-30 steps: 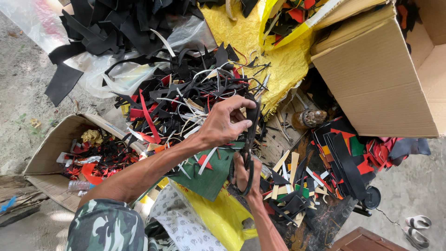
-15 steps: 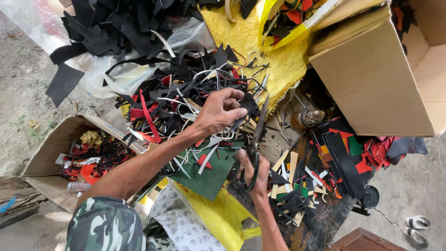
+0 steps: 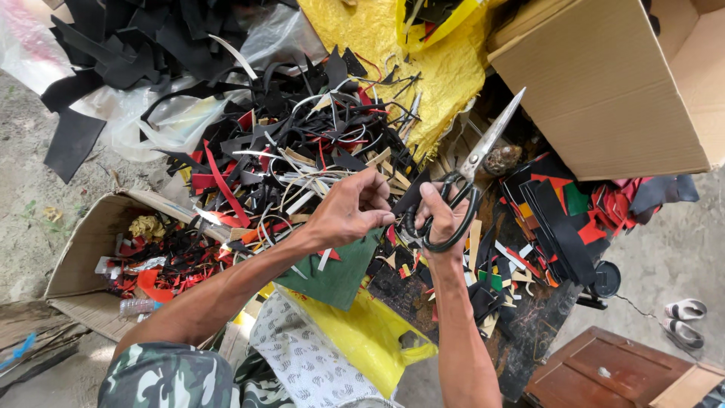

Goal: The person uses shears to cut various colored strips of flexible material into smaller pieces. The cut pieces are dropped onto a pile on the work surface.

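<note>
far left: open cardboard box on the ground, flaps splayed, holding red and black scraps and a crumpled yellowish wad. above it, clear plastic sheeting under large black offcuts. centre: scrap heap — tangled black, red and pale strips. left hand: forearm runs up from the camouflage-patterned sleeve at lower left, wrist bent, fingers curled tight with fingertips pinched on a small black piece, which sits between the two hands, just above the dark green sheet. below, patterned white cloth and a yellow plastic bag. right hand: forearm rises near-vertical from the bottom edge, fingers closed through the dark loop handles of the scissors; blades point up and to the right, shut or nearly so — which one cannot be told. behind, crinkled yellow sheet. upper right: large plain brown cardboard carton, lying on its side, open flap to the right. beneath it, stacked flat pieces in black, red and green. lower right corner: brown wooden box; pale sandals on the concrete.
</note>
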`<act>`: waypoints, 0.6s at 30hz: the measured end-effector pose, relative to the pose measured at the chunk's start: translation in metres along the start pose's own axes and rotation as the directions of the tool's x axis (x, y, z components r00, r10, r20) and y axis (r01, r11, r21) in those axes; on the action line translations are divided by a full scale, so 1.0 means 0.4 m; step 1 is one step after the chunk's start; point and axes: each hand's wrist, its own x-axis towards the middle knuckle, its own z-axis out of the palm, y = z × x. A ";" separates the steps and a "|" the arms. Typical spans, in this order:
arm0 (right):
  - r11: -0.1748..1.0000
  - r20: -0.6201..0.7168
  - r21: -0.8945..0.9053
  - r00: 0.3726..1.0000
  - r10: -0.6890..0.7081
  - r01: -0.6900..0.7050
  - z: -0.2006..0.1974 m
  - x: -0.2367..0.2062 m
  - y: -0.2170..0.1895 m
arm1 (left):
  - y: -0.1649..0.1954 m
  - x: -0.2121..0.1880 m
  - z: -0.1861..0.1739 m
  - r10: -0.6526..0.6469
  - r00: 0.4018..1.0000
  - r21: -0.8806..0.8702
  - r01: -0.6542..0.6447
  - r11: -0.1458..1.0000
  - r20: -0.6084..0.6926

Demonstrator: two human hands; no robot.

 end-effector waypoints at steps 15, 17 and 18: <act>0.737 -0.031 -0.669 0.993 0.110 -0.102 -0.158 -0.089 -0.106 | 0.009 -0.035 -0.002 0.155 0.986 0.346 -0.165 0.924 0.056; 0.635 -0.177 -0.710 0.950 0.257 -0.304 -0.238 -0.091 -0.173 | 0.030 0.009 -0.085 0.556 0.831 0.500 -0.480 0.721 -0.004; 0.630 -0.292 -0.603 0.870 0.397 -0.490 -0.268 -0.094 -0.194 | 0.038 0.036 -0.128 0.538 0.842 0.644 -0.433 0.631 0.040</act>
